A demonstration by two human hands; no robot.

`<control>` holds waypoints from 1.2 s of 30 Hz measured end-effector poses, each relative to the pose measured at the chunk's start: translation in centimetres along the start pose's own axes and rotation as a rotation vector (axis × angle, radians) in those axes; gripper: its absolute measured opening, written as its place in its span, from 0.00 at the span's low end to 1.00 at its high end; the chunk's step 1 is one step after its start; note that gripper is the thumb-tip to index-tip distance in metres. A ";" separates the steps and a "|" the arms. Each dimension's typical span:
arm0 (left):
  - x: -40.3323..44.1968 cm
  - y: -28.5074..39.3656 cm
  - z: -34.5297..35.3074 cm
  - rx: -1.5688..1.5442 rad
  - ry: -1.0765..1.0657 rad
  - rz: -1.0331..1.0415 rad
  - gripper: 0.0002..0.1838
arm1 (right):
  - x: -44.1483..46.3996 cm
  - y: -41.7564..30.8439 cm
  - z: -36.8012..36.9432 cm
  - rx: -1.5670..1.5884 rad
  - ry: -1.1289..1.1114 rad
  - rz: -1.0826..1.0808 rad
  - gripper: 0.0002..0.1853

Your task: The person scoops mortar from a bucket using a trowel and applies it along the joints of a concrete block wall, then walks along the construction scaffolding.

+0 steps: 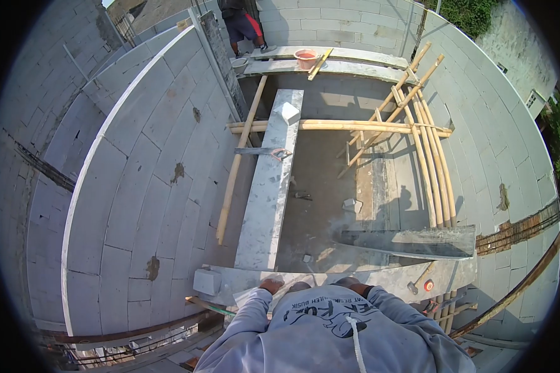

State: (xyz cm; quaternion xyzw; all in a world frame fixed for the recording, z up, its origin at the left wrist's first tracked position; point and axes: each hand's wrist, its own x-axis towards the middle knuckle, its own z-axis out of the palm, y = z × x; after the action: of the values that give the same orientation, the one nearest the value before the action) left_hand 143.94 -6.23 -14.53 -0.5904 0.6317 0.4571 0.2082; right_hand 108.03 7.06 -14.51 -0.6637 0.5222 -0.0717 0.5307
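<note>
Below the camera, my left hand point(272, 285) is at the near grey board point(379, 276), beside a pale sheet-like patch. My right hand point(352, 284) lies farther right at the same board, partly behind the grey shirt. The fingers of both hands are too small and hidden to make out, and nothing held can be seen. A white block point(206, 281) sits at the board's left end. Toward its right end are a hammer point(414, 287) and a round red item point(429, 285). A handsaw point(261, 151) lies across the long plank point(264, 205), nearer than a white block point(290, 113).
Bamboo poles point(354, 126) cross the room and lean at right. Behind are a red bucket point(306, 59) and a yellow bar point(320, 64) on boards, near another person's legs point(242, 30). Block walls point(149, 168) enclose a lower floor. A dark trough-like board point(410, 241) lies near right.
</note>
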 end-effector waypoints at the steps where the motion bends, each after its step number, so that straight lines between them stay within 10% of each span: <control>1: -3.5 1.6 -2.2 0.044 -0.017 -0.002 0.32 | -0.4 -2.9 -1.3 -0.044 0.058 -0.084 0.23; 13: -4.5 4.0 -3.4 -0.030 0.072 0.113 0.30 | 1.2 -3.6 -1.8 -0.177 -0.061 -0.148 0.20; 16: -3.2 3.4 -1.6 -0.275 0.075 -0.068 0.33 | 0.7 -9.4 -6.8 -0.167 -0.163 0.429 0.32; 19: -3.6 2.4 -0.8 -0.340 0.132 -0.096 0.36 | 0.4 -7.0 -8.4 -0.196 -0.048 0.555 0.32; 22: -3.9 1.3 -1.0 -0.291 0.179 -0.097 0.35 | 0.7 2.8 -6.3 -0.310 -0.113 0.495 0.33; 36: -0.5 4.3 -5.5 -0.550 0.558 0.002 0.22 | 6.7 -11.8 -16.7 0.005 -0.341 0.072 0.29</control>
State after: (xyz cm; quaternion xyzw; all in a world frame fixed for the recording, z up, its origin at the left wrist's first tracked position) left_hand 141.51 -10.95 -9.95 -0.7251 0.5185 0.4317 -0.1381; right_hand 107.41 -9.85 -1.27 -0.6458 0.4477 0.0597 0.6156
